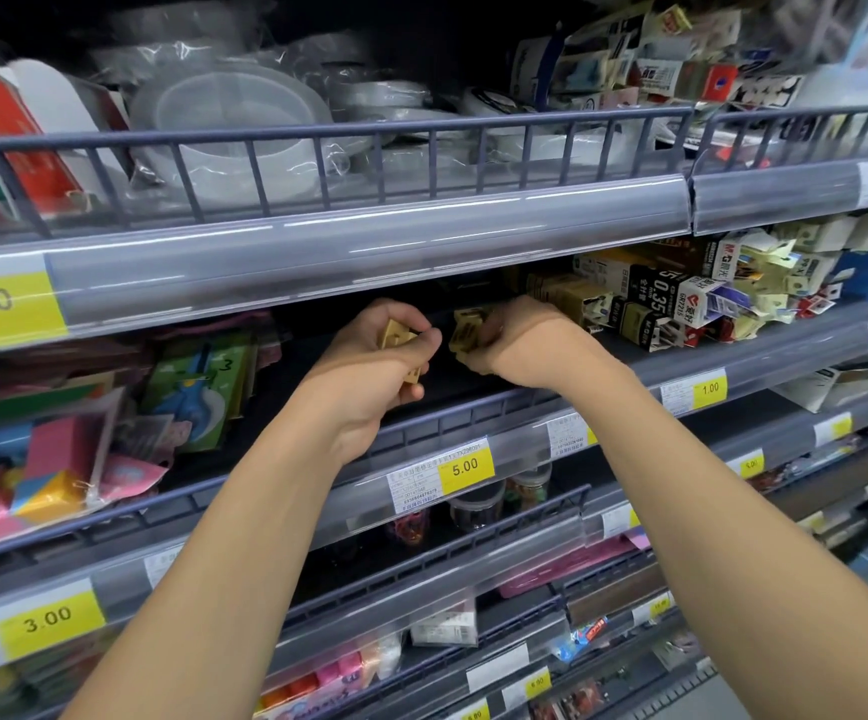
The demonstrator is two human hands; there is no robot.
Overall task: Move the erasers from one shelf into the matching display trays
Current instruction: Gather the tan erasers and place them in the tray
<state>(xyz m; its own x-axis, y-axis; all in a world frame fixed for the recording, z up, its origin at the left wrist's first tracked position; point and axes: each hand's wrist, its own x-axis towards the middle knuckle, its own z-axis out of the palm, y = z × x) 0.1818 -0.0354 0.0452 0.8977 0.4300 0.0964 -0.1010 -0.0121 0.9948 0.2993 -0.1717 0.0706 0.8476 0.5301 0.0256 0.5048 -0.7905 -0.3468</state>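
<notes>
Both forearms reach up to mid shelf: your L hand [377, 356] grips small tan erasers [395, 335], R hand [517, 343] pinches yellow pack [465, 330] just R of it, trays not visible, can't tell which way to go.

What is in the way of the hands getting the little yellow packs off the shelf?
Nothing visible is. The left hand already grips some small yellow packs, and the right hand grips another yellow pack. Both hands have reached in over the shelf's low front rail, under the shelf above.
</notes>
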